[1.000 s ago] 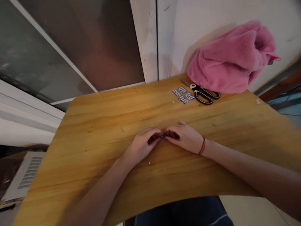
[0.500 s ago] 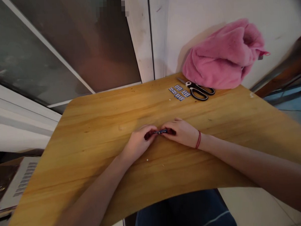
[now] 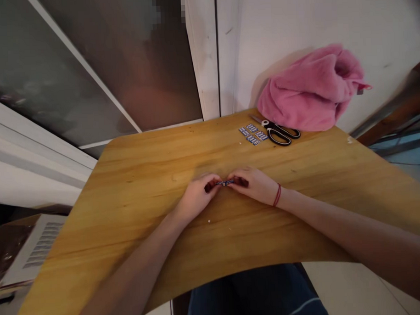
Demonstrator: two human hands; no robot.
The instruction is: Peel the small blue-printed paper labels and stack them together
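Wooden worktop (image 3: 186,257), small blue patterned piece (image 3: 225,183) held over its middle.
Left hand (image 3: 200,192) and right hand (image 3: 255,184) pinch its ends in their fingers; it looks light and bendable, best held by the edges. Scissors (image 3: 271,126) lie beyond.

From my remote seat I look down on a wooden tabletop (image 3: 145,173). Bare wood left of the left hand (image 3: 198,193) gives me an open path toward the far edge, where dark glass panels (image 3: 159,85) stop it. That hand and the right hand (image 3: 255,185) are bridged by a small patterned piece (image 3: 225,182), which closes the gap between them. Beyond, small striped pieces (image 3: 253,139), black-handled scissors (image 3: 271,126) and a pink plush bundle (image 3: 307,94) crowd the far right side before a white wall (image 3: 288,21), with a bare strip nearer the hands. Between the forearms (image 3: 154,249) I find more open wood
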